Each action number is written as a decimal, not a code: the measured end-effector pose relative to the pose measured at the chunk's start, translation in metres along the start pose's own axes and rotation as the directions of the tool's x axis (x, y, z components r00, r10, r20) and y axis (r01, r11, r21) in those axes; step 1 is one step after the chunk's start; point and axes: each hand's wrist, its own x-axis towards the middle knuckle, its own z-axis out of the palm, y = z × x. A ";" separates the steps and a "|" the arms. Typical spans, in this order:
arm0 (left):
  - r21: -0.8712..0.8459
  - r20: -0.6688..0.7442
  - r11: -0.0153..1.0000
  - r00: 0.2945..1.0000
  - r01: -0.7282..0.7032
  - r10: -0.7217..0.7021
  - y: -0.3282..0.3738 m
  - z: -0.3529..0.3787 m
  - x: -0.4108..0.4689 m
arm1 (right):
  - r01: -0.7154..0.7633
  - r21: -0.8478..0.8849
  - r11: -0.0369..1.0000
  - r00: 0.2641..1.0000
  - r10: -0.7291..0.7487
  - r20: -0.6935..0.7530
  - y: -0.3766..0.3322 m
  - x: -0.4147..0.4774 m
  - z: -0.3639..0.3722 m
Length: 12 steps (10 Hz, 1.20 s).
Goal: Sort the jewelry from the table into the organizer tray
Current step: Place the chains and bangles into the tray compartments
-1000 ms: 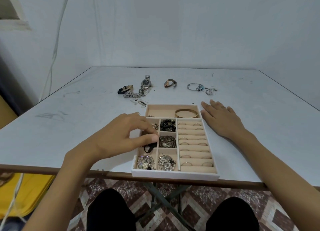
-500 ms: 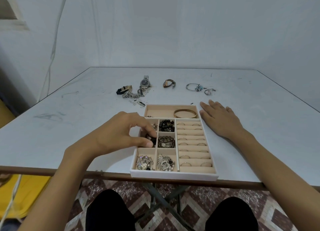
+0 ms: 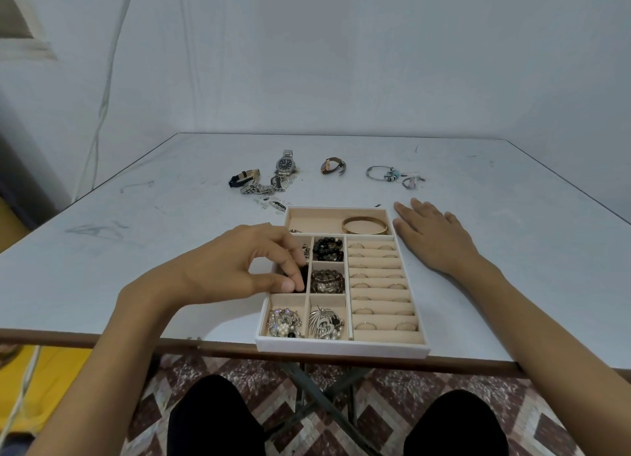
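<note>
**A:** Hands?

**B:** Left hand (image 3: 239,268) is curled over the organizer tray (image 3: 341,349), with thumb and fingertips pinching a black piece (image 3: 302,278) in the middle cell of the left column. The fingers cover most of it, so I can't tell what it is. Right hand (image 3: 433,240) lies flat on the desk (image 3: 512,250), fingers straight and slightly spread, just beside the tray's far right corner. It holds nothing.

**A:** Tray position?

**B:** At the desk's near edge, front wall about flush with it.

**A:** Contents?

**B:** A gold bangle (image 3: 364,225) is in the long far cell. The middle column has a black bead bracelet (image 3: 328,249), then a brown bead bracelet (image 3: 327,281) in the cell nearer me. A pearl brooch (image 3: 285,322) and a silver brooch (image 3: 326,323) sit in the two near cells. Rings (image 3: 382,285) are slotted in the rolls on the right side.

**A:** Loose on the desk?

**B:** A row beyond the tray, toward the far edge. From the left: a black-strap watch (image 3: 244,176), a silver watch (image 3: 285,163), a brown-strap watch (image 3: 333,166) and a silver charm bracelet (image 3: 380,173). Small bits lie near the tray's far left corner, too small to tell.
</note>
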 end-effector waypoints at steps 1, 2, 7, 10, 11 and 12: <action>-0.001 0.025 1.000 0.999 -0.023 0.023 -0.002 -0.002 -0.004 | 0.000 0.008 1.000 1.000 0.000 0.000 0.000 0.000 0.000; -0.026 0.037 0.999 0.999 -0.028 0.029 -0.003 -0.002 -0.006 | -0.003 0.018 1.000 1.000 0.003 0.001 0.000 -0.001 0.000; 0.038 -0.013 0.999 1.000 -0.022 0.022 0.005 -0.008 0.009 | -0.009 0.027 1.000 1.000 0.009 0.007 -0.001 -0.002 -0.002; -0.060 0.089 0.996 0.994 0.062 -0.057 0.007 -0.022 0.017 | -0.006 0.023 1.000 1.000 0.006 0.006 -0.002 -0.003 -0.002; -0.041 0.027 0.995 0.995 0.092 -0.091 -0.003 -0.028 0.031 | -0.006 0.023 1.000 1.000 0.006 0.011 -0.002 -0.002 -0.002; 0.018 -0.166 0.984 0.971 0.178 -0.173 -0.030 -0.036 0.058 | -0.008 0.026 1.000 1.000 0.007 0.012 -0.002 -0.002 -0.002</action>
